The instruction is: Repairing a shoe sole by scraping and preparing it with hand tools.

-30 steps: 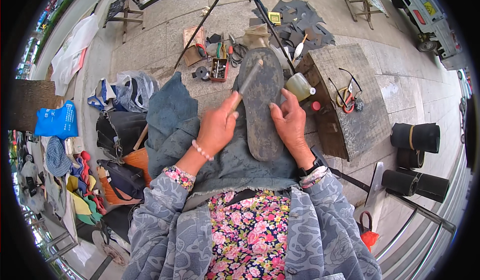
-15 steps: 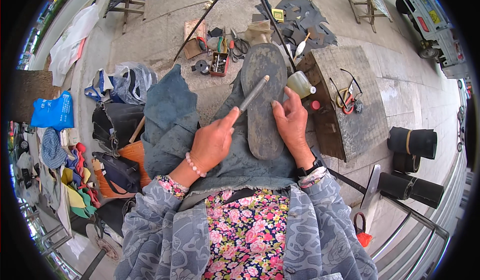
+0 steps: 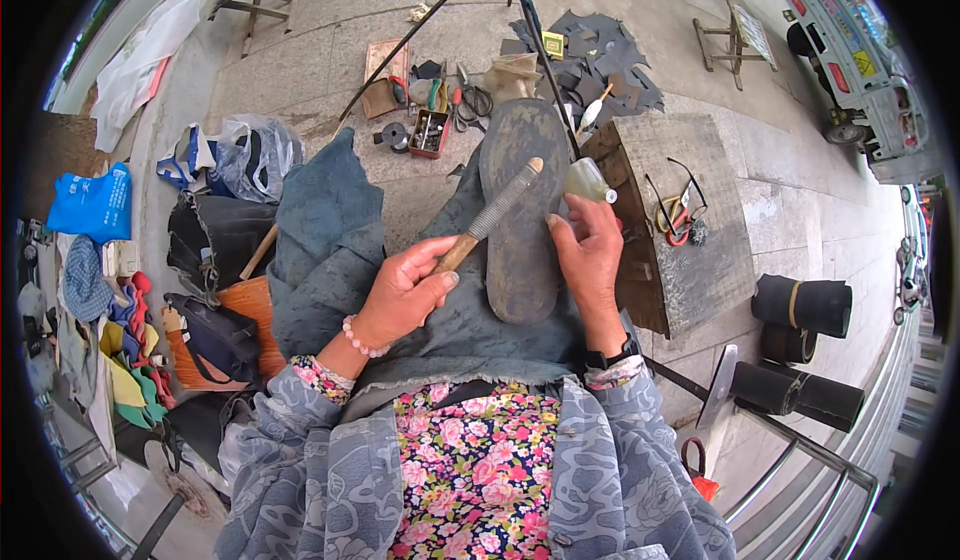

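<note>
A worn grey shoe sole point(image 3: 522, 250) lies lengthwise before me, over the blue-green cloth point(image 3: 440, 320) on my lap. My left hand point(image 3: 405, 295) is closed round the wooden handle of a ribbed metal rod point(image 3: 497, 205), which looks like a round rasp. The rod slants over the sole, its pale tip pointing up and right; contact with the sole cannot be made out. At the sole's right edge is my right hand point(image 3: 590, 255), thumb and fingers apart, the thumb over the edge. Some of its fingers are hidden.
Right of my hand are a bottle of yellowish liquid point(image 3: 588, 182) and a wooden box point(image 3: 690, 220) bearing glasses and red-handled scissors. Ahead stand a metal tripod leg point(image 3: 400, 55), a red tin point(image 3: 430, 133) and shears point(image 3: 470, 100). Black rolls point(image 3: 800, 305) lie right, bags point(image 3: 212, 342) left.
My left hand has drawn back toward me and turned, showing the rod's wooden handle and ribbing. My right thumb and fingers have shifted slightly at the sole's edge. The whole view has shifted slightly.
</note>
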### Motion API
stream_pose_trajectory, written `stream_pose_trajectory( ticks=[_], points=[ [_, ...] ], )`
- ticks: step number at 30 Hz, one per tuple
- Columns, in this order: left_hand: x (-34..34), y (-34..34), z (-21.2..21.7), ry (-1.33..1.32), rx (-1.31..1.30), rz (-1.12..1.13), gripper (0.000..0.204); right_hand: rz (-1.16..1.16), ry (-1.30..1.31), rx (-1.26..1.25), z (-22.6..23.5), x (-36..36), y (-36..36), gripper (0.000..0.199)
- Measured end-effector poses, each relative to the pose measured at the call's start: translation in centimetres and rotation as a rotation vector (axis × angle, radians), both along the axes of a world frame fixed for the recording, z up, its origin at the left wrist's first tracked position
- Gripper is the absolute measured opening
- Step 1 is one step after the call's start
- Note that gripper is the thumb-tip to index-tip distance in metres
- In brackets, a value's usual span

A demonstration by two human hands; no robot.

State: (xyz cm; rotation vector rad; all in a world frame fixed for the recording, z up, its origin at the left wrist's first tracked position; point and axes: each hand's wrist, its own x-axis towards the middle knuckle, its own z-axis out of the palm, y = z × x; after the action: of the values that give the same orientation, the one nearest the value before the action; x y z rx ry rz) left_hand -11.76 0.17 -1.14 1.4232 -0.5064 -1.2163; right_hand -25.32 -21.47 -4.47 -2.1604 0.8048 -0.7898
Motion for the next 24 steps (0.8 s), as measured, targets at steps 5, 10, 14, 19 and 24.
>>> stream_pose_trajectory(
  ticks=[5, 10, 14, 19, 24],
  points=[
    [-0.8, 0.5, -1.3, -0.116, -0.088, 0.024, 0.046, 0.014, -0.297, 0.703, 2.1, 0.0, 0.7, 0.033],
    [-1.6, -0.2, -1.8, -0.538, -0.159, 0.017, 0.044, 0.057, -0.45, 1.012, 3.2, 0.7, 1.6, 0.038],
    [-1.5, -0.5, -1.3, -0.947, -0.193, 0.001, 0.046, 0.035, -0.479, 1.039, 3.0, 0.7, 1.7, 0.036],
    [-1.4, -0.5, -0.8, -1.082, -0.141, -0.069, 0.045, 0.013, -0.478, 1.051, 2.6, 0.6, 1.4, 0.035],
    [-1.4, -0.4, -0.8, -1.175, -0.131, -0.116, 0.045, 0.029, -0.477, 1.073, 2.4, 0.2, 1.3, 0.031]
  ],
)
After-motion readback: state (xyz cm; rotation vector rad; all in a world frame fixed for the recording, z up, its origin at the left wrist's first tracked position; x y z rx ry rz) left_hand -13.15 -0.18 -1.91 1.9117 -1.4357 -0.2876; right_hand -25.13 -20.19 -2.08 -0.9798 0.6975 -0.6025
